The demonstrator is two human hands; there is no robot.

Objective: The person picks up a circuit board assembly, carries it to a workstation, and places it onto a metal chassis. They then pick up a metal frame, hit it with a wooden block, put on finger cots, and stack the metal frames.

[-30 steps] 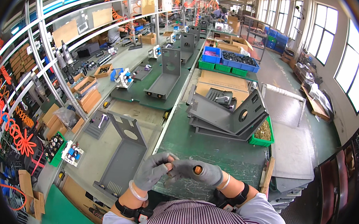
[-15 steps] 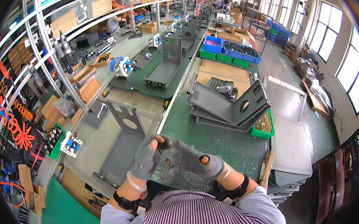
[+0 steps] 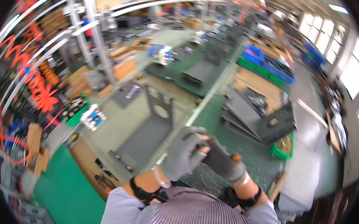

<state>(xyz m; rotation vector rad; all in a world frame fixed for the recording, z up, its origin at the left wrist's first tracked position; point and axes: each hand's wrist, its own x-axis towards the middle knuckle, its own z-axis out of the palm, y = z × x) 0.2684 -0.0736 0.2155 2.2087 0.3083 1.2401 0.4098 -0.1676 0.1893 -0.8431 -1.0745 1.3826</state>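
My left hand, in a grey glove with bare fingertips, is curled against my right hand in front of my chest; whether anything is between its fingers is hidden. My right hand wears a matching glove, its thumb tip poking out, and its fingers run in behind the left hand. Left of the hands a dark grey L-shaped metal bracket lies on the line, its upright plate pierced by a round hole. To the right, several similar brackets are stacked on the green bench. The picture is blurred by motion.
A green bin of brass-coloured small parts stands beside the stack. Farther back are blue bins and cardboard. At left are a white fixture with blue parts, a green tray, orange coiled hoses and rack posts.
The view has swung left, so the scene sits farther right. My hands, a little apart before, now press together, with the right fingers in behind the left hand.
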